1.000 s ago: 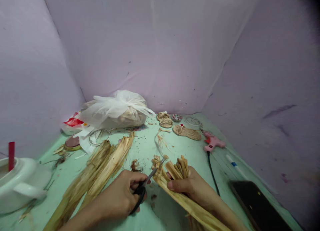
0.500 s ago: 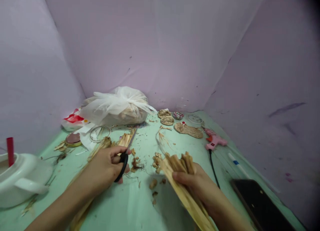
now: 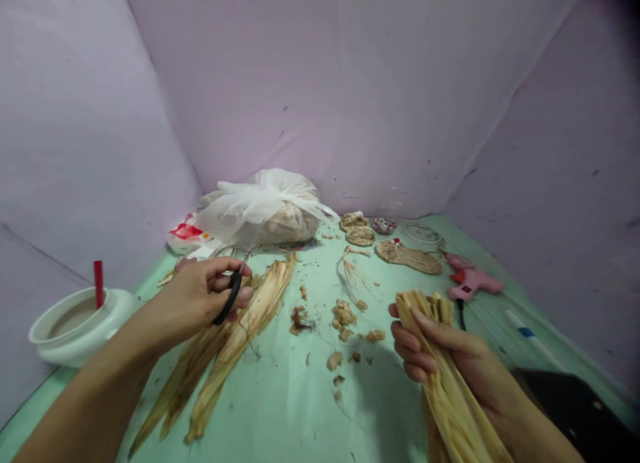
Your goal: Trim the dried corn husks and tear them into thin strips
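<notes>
My left hand is closed on a pair of scissors by its black handles, the metal blades pointing up and away. Beneath and beside that hand, dried corn husks lie lengthwise on the green table cover. My right hand is wrapped round a bundle of dried corn husks, held above the cover at the right. The bundle's cut end faces away from me, and its long part hangs toward me. Small trimmed husk pieces and a tuft of dark brown fibres are scattered between my hands.
A tied white plastic bag sits against the back wall. At the left is a white pot with a red stick in it. Woven pieces, a pink glue gun, a pen and a black phone are at the right.
My right hand has moved right with its husk bundle, apart from the scraps. My left hand with the scissors has lifted slightly leftward, uncovering more husks. The view has turned a little left.
</notes>
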`<state>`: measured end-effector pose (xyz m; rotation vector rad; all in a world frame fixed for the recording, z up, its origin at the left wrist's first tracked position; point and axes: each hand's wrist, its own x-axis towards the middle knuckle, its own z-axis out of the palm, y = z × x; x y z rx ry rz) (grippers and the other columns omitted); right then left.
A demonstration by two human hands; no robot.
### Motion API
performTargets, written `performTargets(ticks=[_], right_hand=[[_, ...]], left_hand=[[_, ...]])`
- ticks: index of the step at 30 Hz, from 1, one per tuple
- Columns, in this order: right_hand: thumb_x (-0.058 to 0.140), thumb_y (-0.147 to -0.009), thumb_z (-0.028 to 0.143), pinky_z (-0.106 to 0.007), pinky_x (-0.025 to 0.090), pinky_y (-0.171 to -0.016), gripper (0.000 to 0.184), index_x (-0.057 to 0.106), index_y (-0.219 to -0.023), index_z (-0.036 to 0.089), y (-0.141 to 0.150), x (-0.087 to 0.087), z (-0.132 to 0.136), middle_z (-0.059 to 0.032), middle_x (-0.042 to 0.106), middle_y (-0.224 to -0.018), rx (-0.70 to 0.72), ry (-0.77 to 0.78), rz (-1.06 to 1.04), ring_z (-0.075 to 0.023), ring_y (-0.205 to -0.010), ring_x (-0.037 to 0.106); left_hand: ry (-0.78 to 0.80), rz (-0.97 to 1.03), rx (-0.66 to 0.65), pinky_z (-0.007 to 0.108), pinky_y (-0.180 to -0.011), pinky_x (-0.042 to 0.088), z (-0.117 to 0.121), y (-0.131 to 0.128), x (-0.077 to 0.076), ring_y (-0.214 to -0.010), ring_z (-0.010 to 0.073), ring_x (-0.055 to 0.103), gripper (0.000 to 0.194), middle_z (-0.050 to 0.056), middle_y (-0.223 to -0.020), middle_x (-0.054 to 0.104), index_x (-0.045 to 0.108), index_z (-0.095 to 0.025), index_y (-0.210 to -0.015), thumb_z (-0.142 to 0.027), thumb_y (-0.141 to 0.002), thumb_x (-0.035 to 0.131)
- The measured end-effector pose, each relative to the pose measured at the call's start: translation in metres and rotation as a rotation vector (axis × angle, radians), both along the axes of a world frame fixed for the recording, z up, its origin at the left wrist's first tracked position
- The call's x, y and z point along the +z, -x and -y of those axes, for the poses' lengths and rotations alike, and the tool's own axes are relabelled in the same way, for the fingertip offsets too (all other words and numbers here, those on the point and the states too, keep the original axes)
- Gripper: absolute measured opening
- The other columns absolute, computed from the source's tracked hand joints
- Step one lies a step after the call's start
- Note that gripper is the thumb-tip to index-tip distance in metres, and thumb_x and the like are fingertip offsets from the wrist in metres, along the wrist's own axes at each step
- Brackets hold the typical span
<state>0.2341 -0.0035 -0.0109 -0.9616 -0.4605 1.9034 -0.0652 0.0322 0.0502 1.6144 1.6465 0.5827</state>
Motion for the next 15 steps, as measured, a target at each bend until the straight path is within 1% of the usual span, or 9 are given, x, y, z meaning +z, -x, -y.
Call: performTargets(ticks=[1,3,4,6,8,11,13,15], right_hand=[[0.074,-0.061,0.032,-0.016,0.038,-0.037,0.027,0.065,-0.079,0.014,0.002,-0.001,0.0,0.0054,0.044,-0.052,-0.012,-0.007,0.015,-0.0016,-0.037,0.034],[0.077,-0.059,0.031,-0.014,0.035,-0.036,0.031,0.064,-0.082,0.014,0.005,-0.002,0.001,0.0071,0.04,-0.05,-0.029,-0.028,0.056,-0.0009,-0.037,0.031],[0.078,-0.057,0.029,-0.013,0.033,-0.035,0.032,0.063,-0.081,0.015,0.007,-0.004,0.002,0.0078,0.038,-0.05,-0.033,-0.042,0.077,-0.0006,-0.037,0.03],[0.079,-0.055,0.025,-0.012,0.028,-0.034,0.032,0.059,-0.078,0.016,0.01,-0.006,0.004,0.0088,0.036,-0.049,-0.024,-0.057,0.127,-0.0004,-0.037,0.027],[0.079,-0.056,0.024,-0.013,0.026,-0.033,0.031,0.056,-0.076,0.016,0.012,-0.007,0.005,0.0092,0.036,-0.048,-0.001,-0.053,0.179,-0.0005,-0.037,0.025],[0.078,-0.057,0.025,-0.013,0.025,-0.033,0.031,0.054,-0.075,0.017,0.014,-0.008,0.005,0.0099,0.035,-0.047,0.016,-0.055,0.226,-0.001,-0.037,0.024],[0.077,-0.058,0.027,-0.013,0.025,-0.033,0.031,0.052,-0.075,0.018,0.015,-0.009,0.004,0.0103,0.034,-0.046,0.024,-0.064,0.243,-0.0015,-0.036,0.024],[0.075,-0.06,0.028,-0.014,0.025,-0.033,0.029,0.052,-0.075,0.018,0.016,-0.01,0.003,0.0107,0.032,-0.044,0.037,-0.07,0.255,-0.0021,-0.036,0.024]], left_hand=[[-0.06,-0.122,0.004,0.023,-0.046,0.035,-0.003,0.0,-0.005,-0.059,0.0167,0.056,0.026,0.002,-0.064,0.061,0.056,-0.02,-0.089,-0.035,-0.067,0.057],[-0.138,-0.378,-0.03,0.025,-0.052,0.036,-0.007,-0.005,-0.018,-0.063,0.0185,0.057,0.017,0.002,-0.067,0.061,0.057,-0.021,-0.082,-0.027,-0.067,0.053],[-0.152,-0.498,-0.049,0.026,-0.054,0.036,-0.008,-0.009,-0.025,-0.066,0.0201,0.058,0.016,0.002,-0.07,0.063,0.058,-0.022,-0.081,-0.024,-0.066,0.051],[-0.143,-0.694,-0.062,0.028,-0.053,0.035,-0.008,-0.019,-0.037,-0.072,0.0246,0.059,0.021,0.004,-0.076,0.065,0.058,-0.023,-0.084,-0.02,-0.066,0.047],[-0.116,-0.815,-0.049,0.029,-0.052,0.033,-0.007,-0.029,-0.047,-0.077,0.0288,0.06,0.025,0.007,-0.081,0.066,0.057,-0.023,-0.089,-0.021,-0.067,0.045],[-0.091,-0.852,-0.07,0.03,-0.053,0.034,-0.007,-0.032,-0.056,-0.08,0.0305,0.06,0.027,0.009,-0.084,0.067,0.056,-0.022,-0.092,-0.021,-0.067,0.045],[-0.095,-0.809,-0.067,0.03,-0.055,0.035,-0.011,-0.027,-0.058,-0.081,0.0293,0.06,0.027,0.009,-0.086,0.067,0.056,-0.022,-0.093,-0.02,-0.067,0.046],[-0.111,-0.745,-0.043,0.029,-0.058,0.036,-0.015,-0.02,-0.056,-0.082,0.0272,0.06,0.027,0.008,-0.087,0.066,0.057,-0.022,-0.093,-0.02,-0.068,0.047]])
